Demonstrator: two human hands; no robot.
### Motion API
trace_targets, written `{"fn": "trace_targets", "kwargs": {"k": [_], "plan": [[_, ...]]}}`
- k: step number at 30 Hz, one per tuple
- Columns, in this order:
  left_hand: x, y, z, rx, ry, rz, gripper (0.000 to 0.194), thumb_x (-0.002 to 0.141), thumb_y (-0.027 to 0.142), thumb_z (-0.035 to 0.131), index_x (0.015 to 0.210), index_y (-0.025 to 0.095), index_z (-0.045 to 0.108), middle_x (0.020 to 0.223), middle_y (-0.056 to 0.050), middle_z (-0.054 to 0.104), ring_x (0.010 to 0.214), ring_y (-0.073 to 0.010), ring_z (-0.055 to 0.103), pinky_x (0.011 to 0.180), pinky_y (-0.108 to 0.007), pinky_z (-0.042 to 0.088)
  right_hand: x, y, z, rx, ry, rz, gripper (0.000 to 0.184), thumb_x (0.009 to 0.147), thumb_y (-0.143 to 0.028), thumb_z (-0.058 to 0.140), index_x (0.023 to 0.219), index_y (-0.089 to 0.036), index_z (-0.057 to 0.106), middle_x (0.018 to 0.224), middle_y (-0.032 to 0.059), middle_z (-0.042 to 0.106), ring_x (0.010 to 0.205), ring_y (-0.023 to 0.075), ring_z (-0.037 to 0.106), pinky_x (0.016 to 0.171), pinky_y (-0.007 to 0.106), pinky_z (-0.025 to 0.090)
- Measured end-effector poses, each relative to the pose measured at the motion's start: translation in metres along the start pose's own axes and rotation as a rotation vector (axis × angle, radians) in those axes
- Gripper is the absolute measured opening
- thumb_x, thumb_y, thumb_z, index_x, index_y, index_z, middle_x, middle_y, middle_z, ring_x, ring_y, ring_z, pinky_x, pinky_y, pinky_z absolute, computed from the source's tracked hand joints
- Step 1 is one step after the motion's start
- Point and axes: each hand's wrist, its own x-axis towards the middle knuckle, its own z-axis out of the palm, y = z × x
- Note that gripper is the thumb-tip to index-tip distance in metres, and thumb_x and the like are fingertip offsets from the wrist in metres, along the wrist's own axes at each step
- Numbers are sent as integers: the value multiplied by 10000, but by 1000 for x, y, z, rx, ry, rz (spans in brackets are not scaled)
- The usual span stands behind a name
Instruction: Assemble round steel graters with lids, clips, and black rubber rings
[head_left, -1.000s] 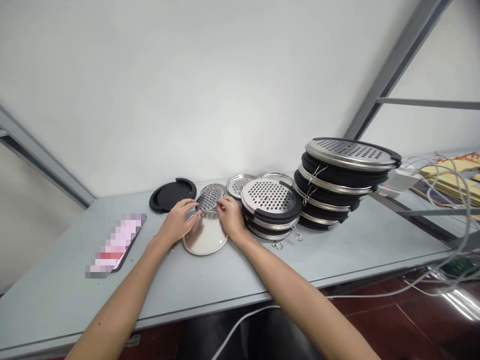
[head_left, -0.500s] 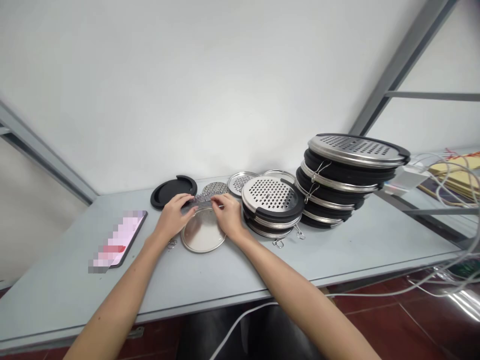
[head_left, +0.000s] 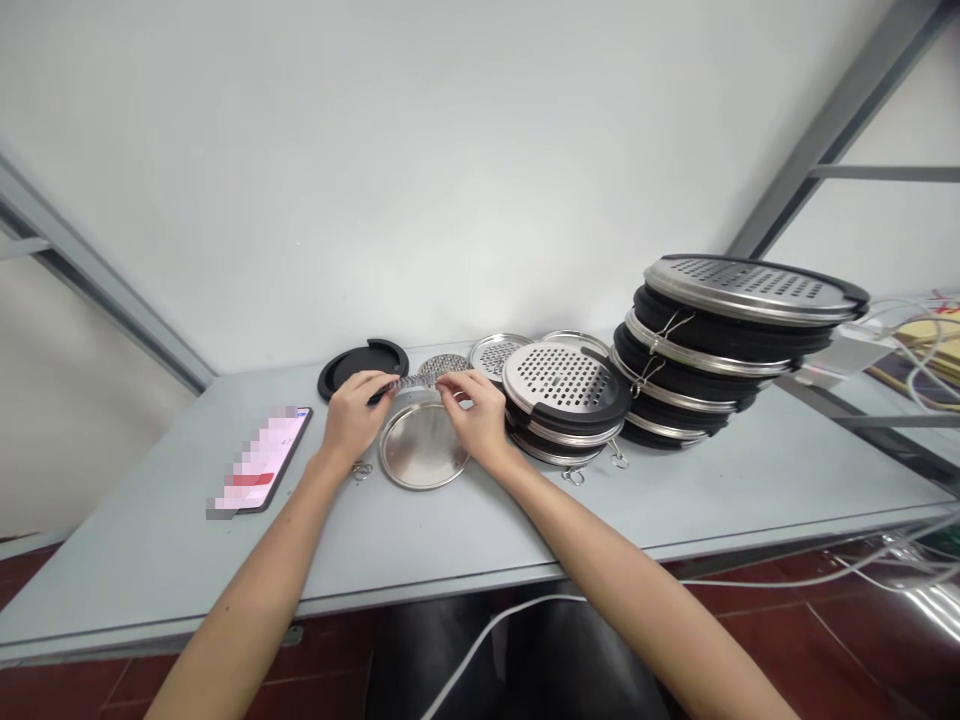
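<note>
Between both hands, a thin metal grater plate (head_left: pixel 414 383) is held up, seen almost edge-on with a bumpy upper side. My left hand (head_left: pixel 358 412) pinches its left end between thumb and fingers. The right end is pinched by my right hand (head_left: pixel 474 408). Below it on the table lies a plain round metal disc (head_left: pixel 424 450) with a raised rim, partly hidden by my right hand. Behind my left hand rests a black ring-shaped holder (head_left: pixel 364 362). A rough grater disc (head_left: pixel 445 366) lies just beyond the hands.
Right of my hands stands a short stack of black-rimmed graters (head_left: pixel 566 390), with a taller, leaning stack (head_left: pixel 750 310) beyond. More metal discs (head_left: pixel 498 352) lie at the wall. A wire clip (head_left: pixel 362 470) and a phone (head_left: pixel 262 465) are on the left; white cables (head_left: pixel 922 340) hang at the right.
The whole view has shifted slightly. Both hands still hold the plate, whose tilt has changed a little, and the disc below shows more fully.
</note>
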Motion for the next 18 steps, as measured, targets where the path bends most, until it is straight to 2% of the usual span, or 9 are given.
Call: {"fn": "trace_targets", "kwargs": {"k": [5,8,14,18], "plan": [[1,-1,-4,16,29,8,229,954,312,544,1057,231,732,1032,-51,723,952,-192,663,894,-326,526,1,0,-1,-20,22,25,207,912,-331,536,1003,-224,688,940,57,676,776,170,632,709,295,539],[3,-3,-8,3,69,22,229,956,319,550,1041,226,740,1015,-52,723,927,-185,665,874,-321,533,1,-1,-1,39,55,100,262,917,-373,527,1083,-209,646,926,56,673,701,159,635,659,289,531],[6,-9,-18,-25,192,60,182,936,281,594,1024,230,745,997,-43,724,911,-170,671,860,-307,537,4,2,4,298,30,367,390,907,-450,536,1220,-219,512,829,14,650,605,144,653,582,269,543],[6,-8,-23,-47,207,49,176,929,263,599,1027,240,743,1018,-36,721,917,-167,672,870,-305,537,10,3,7,491,8,662,342,948,-437,471,1192,-197,481,868,42,682,570,141,662,520,255,542]]}}
